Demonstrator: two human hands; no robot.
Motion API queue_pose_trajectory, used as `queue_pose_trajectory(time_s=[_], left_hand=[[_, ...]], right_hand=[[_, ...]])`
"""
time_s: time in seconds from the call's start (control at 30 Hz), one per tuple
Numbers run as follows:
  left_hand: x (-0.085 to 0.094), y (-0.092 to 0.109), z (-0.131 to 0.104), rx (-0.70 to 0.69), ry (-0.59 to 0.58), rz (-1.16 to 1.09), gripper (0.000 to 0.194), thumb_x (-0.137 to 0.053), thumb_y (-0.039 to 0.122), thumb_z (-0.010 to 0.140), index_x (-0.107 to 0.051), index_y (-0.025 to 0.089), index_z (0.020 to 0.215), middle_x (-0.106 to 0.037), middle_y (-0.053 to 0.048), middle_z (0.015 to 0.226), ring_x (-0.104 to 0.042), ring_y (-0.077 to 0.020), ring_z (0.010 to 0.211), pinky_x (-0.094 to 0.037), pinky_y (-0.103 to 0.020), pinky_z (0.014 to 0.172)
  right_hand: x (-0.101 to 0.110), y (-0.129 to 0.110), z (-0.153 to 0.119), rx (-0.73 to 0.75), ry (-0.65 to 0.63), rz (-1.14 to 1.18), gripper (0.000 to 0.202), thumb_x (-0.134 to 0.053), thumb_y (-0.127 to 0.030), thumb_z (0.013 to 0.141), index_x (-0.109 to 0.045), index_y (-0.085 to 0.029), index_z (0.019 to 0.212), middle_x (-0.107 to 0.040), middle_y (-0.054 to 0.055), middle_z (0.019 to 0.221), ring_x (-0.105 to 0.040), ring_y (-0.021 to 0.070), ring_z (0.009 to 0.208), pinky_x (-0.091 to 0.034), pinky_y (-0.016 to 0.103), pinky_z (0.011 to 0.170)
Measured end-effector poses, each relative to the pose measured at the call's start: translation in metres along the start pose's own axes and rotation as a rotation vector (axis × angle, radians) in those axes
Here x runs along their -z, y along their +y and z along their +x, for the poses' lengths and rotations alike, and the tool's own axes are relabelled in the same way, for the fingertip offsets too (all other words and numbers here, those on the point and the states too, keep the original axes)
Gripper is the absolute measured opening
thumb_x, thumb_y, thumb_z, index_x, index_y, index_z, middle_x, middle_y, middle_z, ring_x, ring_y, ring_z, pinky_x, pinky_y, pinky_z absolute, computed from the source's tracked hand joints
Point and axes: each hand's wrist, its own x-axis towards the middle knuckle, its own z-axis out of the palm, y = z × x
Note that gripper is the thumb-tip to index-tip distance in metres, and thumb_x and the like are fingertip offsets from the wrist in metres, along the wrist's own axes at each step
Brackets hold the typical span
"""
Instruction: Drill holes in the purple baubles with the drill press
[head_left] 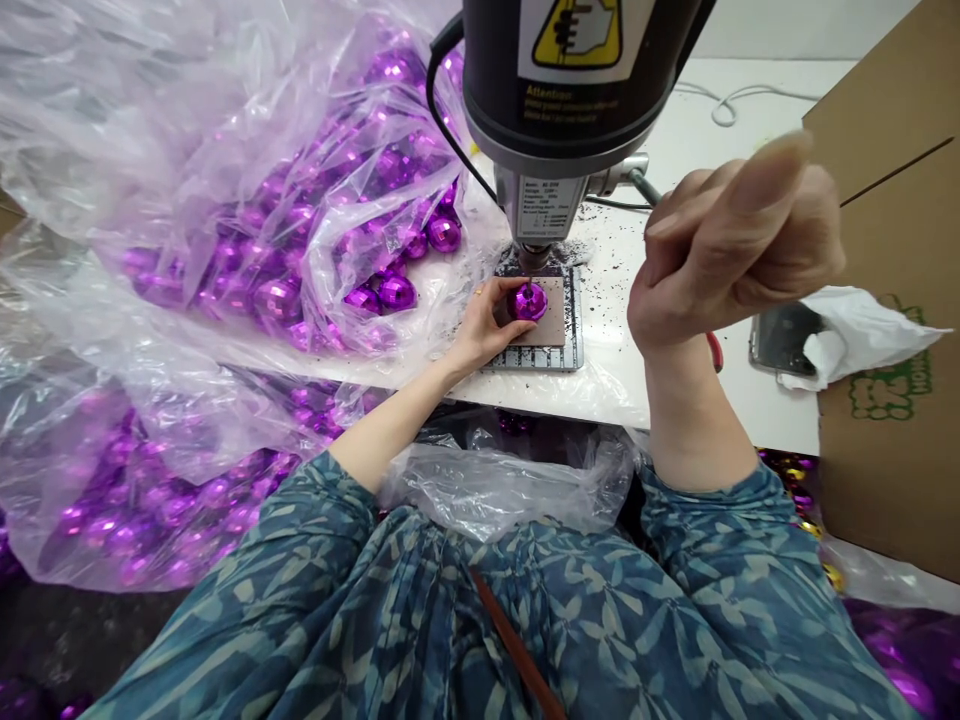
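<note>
Under the bench drill press, my left hand pinches a shiny purple faceted ball between thumb and fingers. The ball sits on a small brown board on the slotted metal base. The drill bit comes down at the ball's top; whether it has entered the ball is hard to tell. Raised to the right of the machine, my right hand is closed around the end of the drill press lever. Most of the lever's grip is hidden inside the fist.
Clear plastic bags full of purple balls cover the left side. Dark shavings lie on the white table. At right are a phone, a crumpled white wrapper and a cardboard box. Another plastic bag hangs at the front edge.
</note>
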Motion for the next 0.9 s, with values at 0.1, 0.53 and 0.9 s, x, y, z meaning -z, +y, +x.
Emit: queue_pose_trajectory(time_s=[0.1,0.53,0.9], left_hand=[[0.000,-0.001,0.000,0.014,-0.004,-0.017,0.063,-0.102,0.030,0.083,-0.072,0.031,0.139,-0.076,-0.010,0.137,-0.069,-0.0372,0.140,-0.052,-0.062,0.128],[0.000,0.002,0.001,0.013,0.005,-0.029,0.064,-0.102,0.029,0.081,-0.073,0.028,0.137,-0.079,-0.011,0.136,-0.072,-0.0364,0.137,-0.055,-0.058,0.125],[-0.008,0.007,-0.030,-0.231,0.167,0.320,0.052,-0.096,0.034,0.094,-0.062,0.026,0.132,-0.075,-0.009,0.129,-0.075,-0.0302,0.124,-0.063,-0.048,0.109]], right_hand=[[0.003,0.000,-0.007,-0.021,-0.016,-0.048,0.048,-0.066,-0.046,0.105,-0.059,-0.020,0.065,-0.038,-0.005,0.050,-0.036,-0.0006,0.044,-0.034,0.022,0.044],[0.018,0.010,-0.024,0.088,-0.108,0.025,0.071,-0.056,-0.052,0.109,-0.040,-0.017,0.049,-0.031,-0.006,0.041,-0.036,-0.0005,0.037,-0.033,0.016,0.040],[-0.020,-0.041,0.060,-0.584,-0.299,0.106,0.063,-0.065,-0.070,0.085,-0.059,-0.013,0.060,-0.042,-0.008,0.051,-0.043,-0.0139,0.050,-0.030,-0.003,0.058]])
